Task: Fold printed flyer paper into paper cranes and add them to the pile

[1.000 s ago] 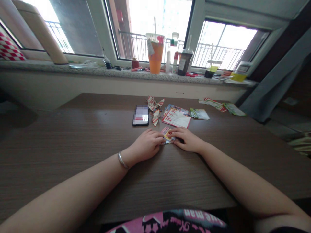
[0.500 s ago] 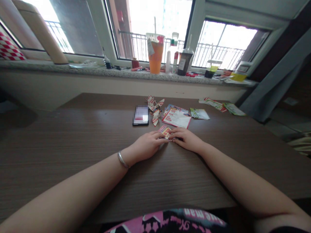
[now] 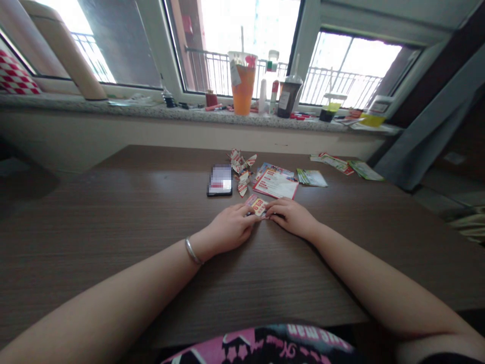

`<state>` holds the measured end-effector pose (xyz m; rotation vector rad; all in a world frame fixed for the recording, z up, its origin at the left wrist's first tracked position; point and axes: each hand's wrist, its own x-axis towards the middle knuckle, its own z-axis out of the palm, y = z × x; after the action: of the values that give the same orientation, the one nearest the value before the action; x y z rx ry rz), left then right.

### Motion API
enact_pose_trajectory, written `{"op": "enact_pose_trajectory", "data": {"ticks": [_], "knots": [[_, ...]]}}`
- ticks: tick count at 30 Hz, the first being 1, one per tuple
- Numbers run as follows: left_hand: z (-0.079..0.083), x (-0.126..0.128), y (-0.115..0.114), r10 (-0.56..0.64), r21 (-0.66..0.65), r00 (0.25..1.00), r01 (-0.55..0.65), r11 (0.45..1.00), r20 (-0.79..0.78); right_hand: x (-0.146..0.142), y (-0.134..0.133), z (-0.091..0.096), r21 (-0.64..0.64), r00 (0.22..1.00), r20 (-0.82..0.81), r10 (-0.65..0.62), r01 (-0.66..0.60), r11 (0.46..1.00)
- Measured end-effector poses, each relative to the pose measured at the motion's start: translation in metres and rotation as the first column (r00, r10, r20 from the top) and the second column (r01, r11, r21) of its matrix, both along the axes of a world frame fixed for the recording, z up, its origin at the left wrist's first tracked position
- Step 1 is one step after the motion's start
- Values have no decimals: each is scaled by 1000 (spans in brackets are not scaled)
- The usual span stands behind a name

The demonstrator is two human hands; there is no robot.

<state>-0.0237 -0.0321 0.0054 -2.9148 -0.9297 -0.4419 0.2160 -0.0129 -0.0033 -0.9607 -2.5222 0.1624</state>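
Between my two hands, on the brown table (image 3: 182, 217), is a small piece of printed paper (image 3: 258, 204) in pink and yellow with red print. From the left, my left hand (image 3: 235, 225) grips its near edge with fingers closed, a silver bangle on that wrist. The fingers of my right hand (image 3: 288, 217) are bent and pressed on the paper's right edge. The paper's lower edge is partly covered by my fingers. Just beyond it lie folded striped paper pieces (image 3: 243, 183) and a stack of printed sheets (image 3: 278, 183).
A phone (image 3: 220, 180) lies left of the folded paper. Green-and-white cards (image 3: 311, 177) sit right of the sheets, with more paper strips (image 3: 335, 163) farther right. Along the windowsill (image 3: 182, 114) stand an orange drink cup (image 3: 242, 83), a dark drink cup (image 3: 289, 96) and several bottles.
The small printed paper has shifted and turned slightly between my hands, showing a bit more of its face. My fingers have moved a little; everything else stays put.
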Motion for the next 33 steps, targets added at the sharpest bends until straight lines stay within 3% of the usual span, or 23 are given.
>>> {"op": "enact_pose_trajectory", "data": {"ticks": [14,33], "knots": [[-4,-2,1,-49,8,999,49,999,9,6,0,5,69,994,94,49,-56,996],[-6,-2,0,-22,-24,1000,23,999,19,32,6,19,-10,963,251,-98,104,995]]}}
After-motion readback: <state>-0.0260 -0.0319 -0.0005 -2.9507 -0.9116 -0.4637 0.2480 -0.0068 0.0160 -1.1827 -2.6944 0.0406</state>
